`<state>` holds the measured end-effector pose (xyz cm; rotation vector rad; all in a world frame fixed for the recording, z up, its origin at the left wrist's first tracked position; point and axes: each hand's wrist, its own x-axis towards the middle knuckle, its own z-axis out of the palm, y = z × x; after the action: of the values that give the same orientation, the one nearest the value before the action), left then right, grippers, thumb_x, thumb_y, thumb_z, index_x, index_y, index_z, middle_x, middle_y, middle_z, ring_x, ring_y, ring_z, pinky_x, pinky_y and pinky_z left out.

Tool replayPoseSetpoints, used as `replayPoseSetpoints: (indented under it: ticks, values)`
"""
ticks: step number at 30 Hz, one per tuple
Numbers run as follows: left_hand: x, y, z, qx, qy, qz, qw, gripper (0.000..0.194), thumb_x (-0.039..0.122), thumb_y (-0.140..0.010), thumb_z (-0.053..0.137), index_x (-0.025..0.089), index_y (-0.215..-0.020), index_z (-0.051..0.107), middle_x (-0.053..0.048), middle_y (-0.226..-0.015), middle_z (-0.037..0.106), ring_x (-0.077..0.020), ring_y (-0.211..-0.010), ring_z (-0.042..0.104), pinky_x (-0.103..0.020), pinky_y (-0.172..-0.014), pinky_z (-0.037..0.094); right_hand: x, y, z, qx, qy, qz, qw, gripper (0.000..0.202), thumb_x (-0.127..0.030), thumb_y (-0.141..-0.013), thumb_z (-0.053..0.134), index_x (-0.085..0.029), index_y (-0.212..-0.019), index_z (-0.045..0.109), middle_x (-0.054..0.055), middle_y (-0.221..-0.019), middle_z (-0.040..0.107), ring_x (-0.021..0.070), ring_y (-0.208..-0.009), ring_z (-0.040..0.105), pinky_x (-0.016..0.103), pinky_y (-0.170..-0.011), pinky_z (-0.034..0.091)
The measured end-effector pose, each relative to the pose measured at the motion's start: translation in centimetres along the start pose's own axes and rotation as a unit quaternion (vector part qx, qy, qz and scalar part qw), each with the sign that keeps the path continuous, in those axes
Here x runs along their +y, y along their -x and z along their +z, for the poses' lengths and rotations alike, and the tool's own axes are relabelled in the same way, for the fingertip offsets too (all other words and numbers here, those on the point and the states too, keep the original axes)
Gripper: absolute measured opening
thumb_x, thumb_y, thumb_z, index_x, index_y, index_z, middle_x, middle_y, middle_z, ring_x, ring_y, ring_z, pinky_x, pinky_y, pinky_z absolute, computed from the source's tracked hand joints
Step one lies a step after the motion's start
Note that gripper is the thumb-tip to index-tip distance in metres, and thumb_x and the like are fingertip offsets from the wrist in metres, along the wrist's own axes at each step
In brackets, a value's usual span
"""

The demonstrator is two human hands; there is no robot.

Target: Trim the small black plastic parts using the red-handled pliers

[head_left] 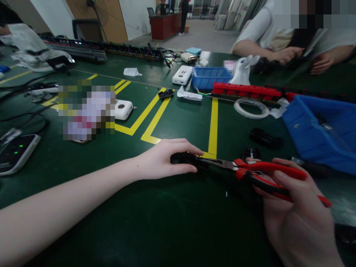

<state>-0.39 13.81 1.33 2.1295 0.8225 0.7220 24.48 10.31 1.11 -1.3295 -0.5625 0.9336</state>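
Observation:
My left hand (pixel 164 157) is closed around a small black part (pixel 183 158), whose exact kind I cannot make out, just above the green table. In my right hand (pixel 297 207) are needle-nose pliers (pixel 258 172) with red and black handles, gripped around both handles. The slim jaws point left and reach the right end of the black part; whether they clamp it is too dark to tell. Behind the pliers lie a black cylindrical piece (pixel 265 138) and a second black fitting (pixel 251 152).
To the right stands a blue bin (pixel 319 133), with a roll of white tape (pixel 251 108) beside it. Farther back are a smaller blue tray (pixel 211 78), a red strip (pixel 246 89) and white power banks (pixel 182 75). A person's hands (pixel 289 55) work across the table.

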Motion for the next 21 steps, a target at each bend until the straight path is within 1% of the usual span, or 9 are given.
replayPoseSetpoints:
  ticks: [4,6,8,11,14,18,21]
  values:
    - [0.09,-0.04,-0.03,0.001,-0.001,-0.005,1.000,0.034,0.027,-0.089,0.072,0.018,-0.121,0.064,-0.006,-0.111,0.068,-0.0185,-0.101,0.065,-0.030,-0.086,0.052,0.11,0.02,-0.07,-0.023,-0.007,-0.012,1.000,0.042,-0.026,-0.048,0.082,-0.023,-0.088,0.069,-0.003,-0.075,0.070,0.0152,-0.069,0.068,0.024,-0.062,0.057]
    - [0.12,-0.04,-0.03,0.001,-0.001,-0.010,1.000,0.034,0.027,-0.089,0.072,0.018,-0.121,0.064,-0.006,-0.111,0.068,-0.0185,-0.101,0.065,-0.030,-0.085,0.052,0.11,0.11,0.00,-0.032,-0.009,-0.019,0.999,0.041,-0.026,-0.050,0.082,-0.023,-0.089,0.069,-0.003,-0.077,0.070,0.0160,-0.073,0.069,0.026,-0.066,0.058]
    - [0.13,-0.04,-0.02,0.001,-0.001,-0.017,1.000,0.035,0.027,-0.090,0.071,0.017,-0.123,0.064,-0.007,-0.112,0.068,-0.0185,-0.101,0.064,-0.030,-0.086,0.052,0.07,0.21,0.12,-0.029,-0.010,-0.018,0.999,0.041,-0.024,-0.049,0.082,-0.024,-0.088,0.069,-0.003,-0.077,0.069,0.0155,-0.072,0.068,0.026,-0.064,0.058]
    - [0.12,-0.04,0.04,-0.001,0.000,-0.020,1.000,0.036,0.027,-0.091,0.069,0.017,-0.125,0.062,-0.007,-0.114,0.068,-0.0185,-0.103,0.064,-0.030,-0.087,0.051,-0.10,0.31,0.23,-0.012,-0.013,-0.010,1.000,0.043,-0.023,-0.045,0.081,-0.023,-0.087,0.070,-0.004,-0.073,0.068,0.0132,-0.063,0.065,0.024,-0.058,0.056]
    - [0.14,-0.07,0.08,-0.007,-0.004,-0.013,1.000,0.034,0.027,-0.092,0.068,0.017,-0.125,0.062,-0.007,-0.113,0.068,-0.0183,-0.102,0.064,-0.030,-0.087,0.051,-0.34,0.32,0.15,0.001,-0.017,0.000,1.000,0.043,-0.025,-0.044,0.080,-0.023,-0.086,0.070,-0.005,-0.067,0.067,0.0118,-0.056,0.062,0.022,-0.055,0.055]
    - [0.19,-0.11,0.12,-0.015,-0.019,0.002,1.000,0.033,0.026,-0.091,0.069,0.016,-0.123,0.063,-0.007,-0.109,0.067,-0.0176,-0.099,0.064,-0.030,-0.086,0.051,-0.38,0.17,0.07,0.006,-0.021,0.006,1.000,0.043,-0.029,-0.044,0.080,-0.022,-0.085,0.069,-0.003,-0.068,0.068,0.0123,-0.055,0.061,0.021,-0.050,0.052]
    - [0.21,-0.10,0.14,-0.018,-0.025,0.008,0.999,0.033,0.025,-0.091,0.069,0.016,-0.122,0.063,-0.006,-0.110,0.067,-0.0176,-0.099,0.064,-0.029,-0.086,0.050,-0.19,0.05,0.18,-0.007,-0.014,0.002,1.000,0.042,-0.032,-0.046,0.081,-0.021,-0.085,0.068,-0.002,-0.070,0.069,0.0127,-0.057,0.061,0.021,-0.052,0.052]
